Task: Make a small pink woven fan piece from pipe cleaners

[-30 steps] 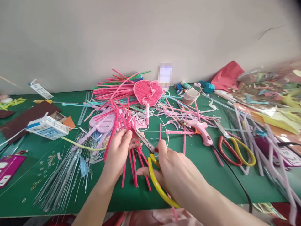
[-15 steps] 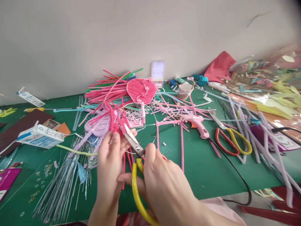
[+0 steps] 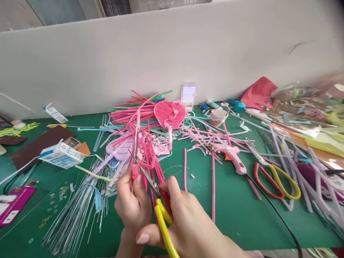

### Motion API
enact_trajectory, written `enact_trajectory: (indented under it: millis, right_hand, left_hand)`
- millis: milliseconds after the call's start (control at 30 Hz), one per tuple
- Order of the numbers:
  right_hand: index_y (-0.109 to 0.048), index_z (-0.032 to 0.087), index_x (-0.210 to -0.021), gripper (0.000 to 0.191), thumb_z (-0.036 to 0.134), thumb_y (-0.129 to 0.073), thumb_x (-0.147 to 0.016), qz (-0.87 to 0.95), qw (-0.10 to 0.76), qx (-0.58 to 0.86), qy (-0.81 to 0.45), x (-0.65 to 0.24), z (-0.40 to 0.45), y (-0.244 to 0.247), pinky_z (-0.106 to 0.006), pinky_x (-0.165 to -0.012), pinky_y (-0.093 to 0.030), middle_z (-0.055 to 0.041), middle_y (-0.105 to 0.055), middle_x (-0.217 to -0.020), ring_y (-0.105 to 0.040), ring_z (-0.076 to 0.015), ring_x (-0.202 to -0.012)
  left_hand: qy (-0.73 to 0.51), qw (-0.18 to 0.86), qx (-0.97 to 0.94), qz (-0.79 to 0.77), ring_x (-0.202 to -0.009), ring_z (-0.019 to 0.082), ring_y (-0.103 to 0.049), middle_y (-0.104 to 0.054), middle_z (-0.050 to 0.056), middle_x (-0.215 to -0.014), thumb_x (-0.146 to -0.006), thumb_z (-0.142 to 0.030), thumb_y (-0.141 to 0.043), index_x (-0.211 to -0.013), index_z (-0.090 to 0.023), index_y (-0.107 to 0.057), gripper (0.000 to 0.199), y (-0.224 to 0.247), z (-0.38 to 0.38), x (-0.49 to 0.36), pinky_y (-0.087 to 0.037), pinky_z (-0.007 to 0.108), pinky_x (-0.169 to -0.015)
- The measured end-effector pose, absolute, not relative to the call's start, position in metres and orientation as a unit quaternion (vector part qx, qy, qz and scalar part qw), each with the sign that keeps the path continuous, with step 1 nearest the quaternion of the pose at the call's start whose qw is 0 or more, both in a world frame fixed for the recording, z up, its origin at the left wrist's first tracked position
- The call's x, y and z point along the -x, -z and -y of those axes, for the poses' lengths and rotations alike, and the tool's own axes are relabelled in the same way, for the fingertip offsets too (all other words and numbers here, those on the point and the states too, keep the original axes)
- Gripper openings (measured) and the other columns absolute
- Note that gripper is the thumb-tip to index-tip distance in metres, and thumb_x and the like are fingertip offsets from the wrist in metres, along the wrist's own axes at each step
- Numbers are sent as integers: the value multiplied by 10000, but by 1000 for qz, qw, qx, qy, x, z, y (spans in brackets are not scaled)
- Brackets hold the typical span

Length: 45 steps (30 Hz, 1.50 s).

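My left hand [image 3: 134,204] pinches a small coiled red-pink piece [image 3: 135,171], with a pale pink stem standing up above it. My right hand [image 3: 185,215] grips scissors [image 3: 148,178] with yellow and red handles. The blades are parted, their tips close to the top of the coiled piece. Bright pink fuzzy strips [image 3: 150,150] spread just behind the blades. Further back, a pink heart-shaped fan [image 3: 170,114] lies on the pile, and a lilac fan [image 3: 120,147] is to the left of the strips.
A pink glue gun [image 3: 232,156] and second scissors [image 3: 276,181] lie on the right of the green table [image 3: 236,218]. On the left are a blue-white carton [image 3: 61,154] and a bundle of thin wires [image 3: 75,211]. A paper cup [image 3: 218,116] stands near the wall.
The view has tilted up, so table items appear lower. The coiled piece now stands upright in my left hand, and the scissor blades are parted beside it. The bright pink strips have spread behind.
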State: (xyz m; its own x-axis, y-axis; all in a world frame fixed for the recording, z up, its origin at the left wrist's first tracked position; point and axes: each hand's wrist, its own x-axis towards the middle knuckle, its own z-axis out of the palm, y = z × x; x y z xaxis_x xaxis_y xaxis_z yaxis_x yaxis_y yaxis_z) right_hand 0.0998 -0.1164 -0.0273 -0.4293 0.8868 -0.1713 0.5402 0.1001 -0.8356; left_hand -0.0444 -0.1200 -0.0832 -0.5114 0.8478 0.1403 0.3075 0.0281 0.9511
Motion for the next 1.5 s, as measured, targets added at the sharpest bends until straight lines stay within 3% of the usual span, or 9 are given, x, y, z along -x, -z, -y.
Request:
enact_trajectory:
  millis: [67,167,267,667,1033,1100,1233,1367,1500]
  right_hand:
    - [-338,252,-889,646,811,-610,-711,733,215,511,-394,-105,114,39,-237,-419,-333,52,-576,-596,-614,-189,-491]
    - [-399,228,-934,692,851,-581,-696,770,261,524,-256,-112,108,55,-283,-452,-435,-40,-678,-750,-687,-240,-555]
    - [-435,214,-918,677,858,-528,-735,791,283,515,-172,-120,102,61,-298,-460,-472,-80,-701,-814,-696,-234,-546]
    - [-500,187,-830,627,756,-260,-938,825,229,516,-33,-132,100,55,-272,-388,-219,5,-610,-576,-639,-192,-413]
    - [-500,187,-812,604,613,-130,-1028,829,246,503,13,-130,87,69,-262,-373,-166,31,-555,-430,-598,-185,-327]
    - [-480,191,-806,602,615,-116,-1028,817,268,511,15,-130,88,71,-256,-361,-174,33,-541,-405,-588,-184,-308]
    - [-449,199,-837,543,646,-197,-1014,783,294,549,12,-144,93,70,-238,-346,-206,59,-512,-395,-561,-174,-289]
    - [-430,207,-893,451,618,-292,-1016,762,314,567,1,-166,98,65,-219,-344,-258,79,-514,-437,-541,-150,-300]
    - [-430,203,-982,389,579,-337,-1021,748,357,559,2,-179,97,59,-200,-373,-358,46,-601,-536,-568,-134,-358]
  left_hand:
    - [-560,151,-429,-693,-1032,290,-719,-758,66,-1067,-915,-353,-640,-1143,-261,-564,258,84,117,33,-531,338,-804]
    - [-579,159,-453,-659,-845,246,-748,-755,37,-904,-957,-339,-572,-1094,-248,-530,169,82,112,15,-531,316,-741]
    - [-572,168,-471,-651,-805,223,-739,-744,20,-855,-977,-332,-533,-1047,-247,-526,110,79,110,6,-521,306,-751]
    - [-513,151,-523,-664,-851,218,-695,-696,12,-832,-972,-401,-549,-1014,-238,-554,168,86,105,16,-492,295,-775]
    - [-481,8,-614,-626,-620,173,-737,-757,65,-801,-993,-301,-501,-1017,-189,-566,132,89,94,10,-503,209,-494]
    - [-492,20,-604,-627,-760,205,-773,-779,113,-926,-999,-301,-500,-1071,-182,-568,154,90,93,8,-555,234,-572]
    - [-562,94,-565,-597,-1105,249,-721,-730,179,-1187,-1028,-281,-468,-1178,-167,-544,203,89,90,7,-583,364,-907]
    - [-633,84,-519,-569,-1068,257,-734,-736,155,-1156,-1022,-287,-498,-1176,-162,-560,208,77,82,16,-599,403,-906]
    - [-695,20,-475,-539,-895,221,-760,-739,31,-971,-980,-303,-566,-1022,-212,-601,106,44,73,39,-623,383,-798]
